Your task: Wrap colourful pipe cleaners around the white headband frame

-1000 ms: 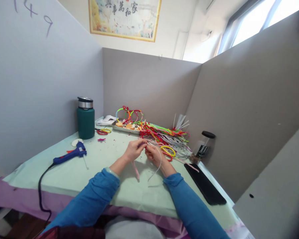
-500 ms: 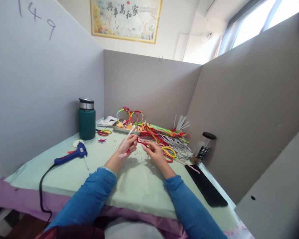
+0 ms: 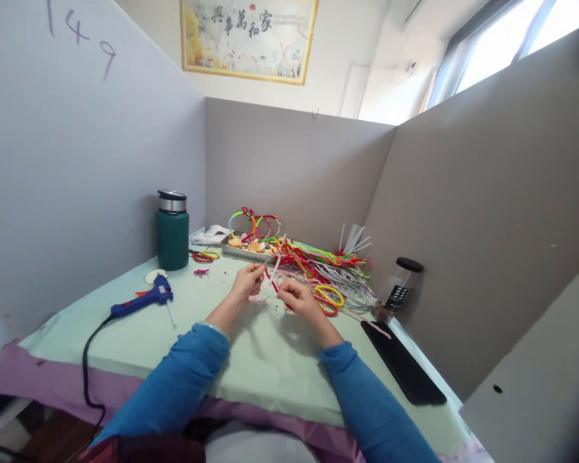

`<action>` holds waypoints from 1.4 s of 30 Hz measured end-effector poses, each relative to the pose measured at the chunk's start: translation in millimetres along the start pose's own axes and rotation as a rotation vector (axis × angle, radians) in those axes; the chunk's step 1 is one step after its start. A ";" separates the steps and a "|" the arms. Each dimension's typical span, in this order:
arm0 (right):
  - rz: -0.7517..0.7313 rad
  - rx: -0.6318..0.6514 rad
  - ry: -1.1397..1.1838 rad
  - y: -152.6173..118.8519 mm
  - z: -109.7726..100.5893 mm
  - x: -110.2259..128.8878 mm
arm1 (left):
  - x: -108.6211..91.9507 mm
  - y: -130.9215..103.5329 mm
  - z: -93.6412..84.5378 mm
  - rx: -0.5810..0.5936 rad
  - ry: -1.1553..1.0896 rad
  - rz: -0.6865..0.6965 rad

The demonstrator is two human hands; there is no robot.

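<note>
The red fuzzy strip (image 3: 275, 285) at mid-frame could be slipping or kinking if your hands are pulling unevenly, and the pale strip (image 3: 276, 264) could be snagging it. Your left hand (image 3: 248, 283) is pinching the red one's upper end, fingertips together; your right hand (image 3: 302, 301) is gripping lower down, fingers narrow.

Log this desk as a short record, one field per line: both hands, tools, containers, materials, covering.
Left hand: hand in a pinch grip on red strand
Right hand: hand also pinching red material; whether the same strand, cannot tell
Tools, left: blue glue gun, in front of green bottle
Tools, right: yellow-and-red-handled scissors, beside the right hand
Containers: metal tray at back; black-lidded jar at right
Materials: heap of coloured strands
Covering: pale green cloth
</note>
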State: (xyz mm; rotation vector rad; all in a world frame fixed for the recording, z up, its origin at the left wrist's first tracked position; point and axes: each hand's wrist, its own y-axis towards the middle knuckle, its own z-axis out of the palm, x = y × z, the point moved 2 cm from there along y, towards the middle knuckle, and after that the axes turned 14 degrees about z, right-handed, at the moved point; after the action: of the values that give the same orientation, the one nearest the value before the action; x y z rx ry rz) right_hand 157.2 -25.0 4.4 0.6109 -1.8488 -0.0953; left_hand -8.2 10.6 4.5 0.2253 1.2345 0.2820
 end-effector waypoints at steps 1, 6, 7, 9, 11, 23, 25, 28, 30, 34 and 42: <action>0.049 0.077 0.084 -0.7 1.9 0.0 | 0.8 -0.7 1.1 0.038 0.024 -0.005; 0.179 0.144 0.212 0.7 -0.7 -9.0 | 3.3 -1.0 1.1 0.142 0.057 -0.042; 0.192 0.076 0.194 2.3 -2.9 -12.7 | 3.8 -0.8 0.5 0.155 0.062 -0.048; 0.181 -0.084 0.128 5.8 -6.7 -19.9 | 5.2 -1.0 0.5 0.210 0.084 -0.059; 0.114 -0.195 0.021 8.5 -7.8 -25.1 | 7.0 -2.7 2.5 0.293 0.108 -0.083; -0.097 -0.234 -0.119 6.5 -5.6 -22.3 | 7.4 -12.4 11.7 0.544 0.136 -0.178; -0.097 -0.238 -0.118 6.0 -6.1 -20.6 | 8.0 -12.7 11.6 0.565 0.119 -0.193; -0.090 -0.230 -0.096 6.4 -6.7 -20.6 | 6.6 -14.5 12.0 0.586 0.103 -0.220; -0.085 -0.215 -0.071 7.1 -7.0 -22.3 | 3.7 -16.6 13.1 0.584 0.092 -0.230; -0.069 -0.180 -0.037 8.7 -6.4 -27.9 | -2.6 -20.0 16.2 0.556 0.116 -0.203; -0.036 -0.177 -0.039 8.8 -11.7 -26.3 | 0.5 -17.8 16.5 0.496 0.273 -0.144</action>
State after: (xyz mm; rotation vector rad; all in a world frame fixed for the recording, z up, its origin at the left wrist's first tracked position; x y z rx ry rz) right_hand 170.7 -2.9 -10.8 0.5218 -1.8435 -0.2938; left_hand 9.1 -6.3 3.5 0.5351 1.5723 -0.1290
